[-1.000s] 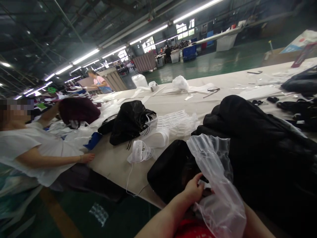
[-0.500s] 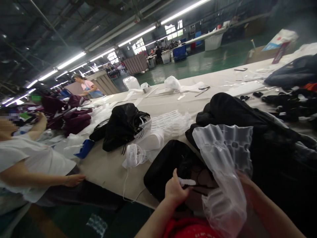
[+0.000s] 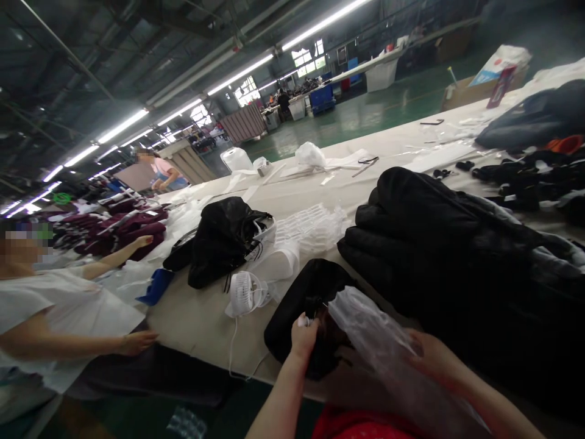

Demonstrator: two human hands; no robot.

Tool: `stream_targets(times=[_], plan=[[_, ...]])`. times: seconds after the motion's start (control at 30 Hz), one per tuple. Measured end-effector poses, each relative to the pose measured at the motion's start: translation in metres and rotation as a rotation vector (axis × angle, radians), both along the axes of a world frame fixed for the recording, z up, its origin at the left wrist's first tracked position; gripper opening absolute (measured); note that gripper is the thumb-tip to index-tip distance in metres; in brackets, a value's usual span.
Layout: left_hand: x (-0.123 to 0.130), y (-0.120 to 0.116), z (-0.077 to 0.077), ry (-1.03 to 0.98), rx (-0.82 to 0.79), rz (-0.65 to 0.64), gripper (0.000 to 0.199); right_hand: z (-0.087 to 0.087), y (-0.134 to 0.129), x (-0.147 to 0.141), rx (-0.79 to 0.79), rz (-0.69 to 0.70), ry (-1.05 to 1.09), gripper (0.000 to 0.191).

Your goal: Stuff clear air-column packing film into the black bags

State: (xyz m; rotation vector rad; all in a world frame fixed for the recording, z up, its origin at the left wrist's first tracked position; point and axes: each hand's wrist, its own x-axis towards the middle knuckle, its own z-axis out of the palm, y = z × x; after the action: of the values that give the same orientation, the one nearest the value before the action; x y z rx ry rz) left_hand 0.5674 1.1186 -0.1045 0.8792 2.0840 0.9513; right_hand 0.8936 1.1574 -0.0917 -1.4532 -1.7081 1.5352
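Note:
A black bag (image 3: 292, 299) lies on the near edge of the table, its opening turned toward me. My left hand (image 3: 305, 334) is closed on the rim of that opening, with a small white piece showing at the fingers. On the right, my right hand (image 3: 432, 355) grips a clear air-cushion sheet (image 3: 370, 323). The sheet's far end reaches the bag's opening, while its near end hangs down toward my red clothing. How far it goes inside the bag is hidden. A large pile of black bags (image 3: 411, 244) rises just beyond my right hand.
A small white fan (image 3: 244, 294) with a cord stands left of the bag. Behind it lie another black bag (image 3: 223, 238) and air-cushion sheets (image 3: 311, 225). A co-worker in a white shirt (image 3: 68, 317) is at the left, near a blue scoop-like piece (image 3: 156, 288).
The air-cushion sheet has swung from upright to lying toward the bag's opening. My left hand has shifted slightly left along the rim. The co-worker's far arm has stretched out to the right.

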Motion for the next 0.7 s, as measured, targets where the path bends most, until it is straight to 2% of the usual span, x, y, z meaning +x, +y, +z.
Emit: stream_targets(times=[0.13,0.23,0.3,0.4,0.43,0.57,0.6,0.63,0.7], plan=[[0.005,-0.004,0.029,0.024,0.346,0.006,0.024,-0.019,-0.008,-0.018,0.021,0.166,-0.145,0.033],[0.008,-0.007,0.045,0.104,0.456,-0.073,0.027,-0.031,-0.007,-0.034,-0.046,0.225,-0.200,0.030],[0.010,-0.008,0.051,0.127,0.463,-0.119,0.026,-0.038,-0.001,-0.047,-0.090,0.218,-0.186,0.028],[0.013,-0.010,0.059,0.091,0.425,-0.137,0.030,-0.049,0.013,-0.068,-0.179,0.147,-0.067,0.026],[0.015,-0.011,0.062,0.075,0.413,-0.148,0.031,-0.052,0.018,-0.074,-0.260,0.101,0.020,0.024],[0.021,-0.017,0.073,0.024,0.374,-0.208,0.032,-0.062,0.035,-0.095,-0.760,-0.078,0.452,0.019],[0.022,-0.018,0.074,0.014,0.362,-0.221,0.032,-0.064,0.037,-0.100,-0.826,-0.136,0.534,0.020],[0.023,-0.020,0.073,0.004,0.348,-0.231,0.031,-0.065,0.036,-0.106,-0.805,-0.202,0.583,0.021],[0.024,-0.022,0.069,-0.004,0.327,-0.241,0.032,-0.068,0.029,-0.119,-0.640,-0.316,0.651,0.026]])
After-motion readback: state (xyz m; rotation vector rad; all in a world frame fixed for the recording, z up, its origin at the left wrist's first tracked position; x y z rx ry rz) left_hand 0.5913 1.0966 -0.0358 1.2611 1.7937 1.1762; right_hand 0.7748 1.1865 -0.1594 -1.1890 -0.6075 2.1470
